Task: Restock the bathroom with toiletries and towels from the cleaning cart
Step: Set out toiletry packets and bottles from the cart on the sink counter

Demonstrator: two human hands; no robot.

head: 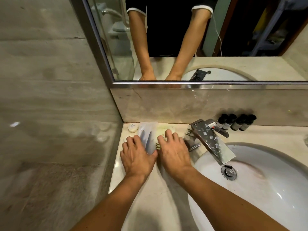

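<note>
Room: a bathroom corner with grey-veined stone walls and a pale marble countertop (138, 194) carrying a white oval sink (266, 189).
Sink: set into the right part of the countertop, with a metal drain plug (228, 172) under the spout.
Left hand (137, 157): lies palm down near the countertop's left edge, fingers loosely spread, thumb against the near end of the pale blue packets (147, 137).
Right hand (173, 150): lies flat just beside the left, fingers spread and pressing on a flat yellowish sachet (165, 128).
Toiletry packets: they lie side by side in the countertop's back left corner, reaching to the back edge; the printing is too blurred to read, so they may be dental kits or the like.
Soap: a small round white soap (132, 127) sits in the very corner, left of the packets.
Faucet (210, 140): a square chrome spout, water-spotted, slants out over the sink.
Bottles: four small dark bottles (236, 122) stand in a row at the back edge, right of the faucet.
Mirror (166, 39): above the backsplash, it reflects both forearms.
</note>
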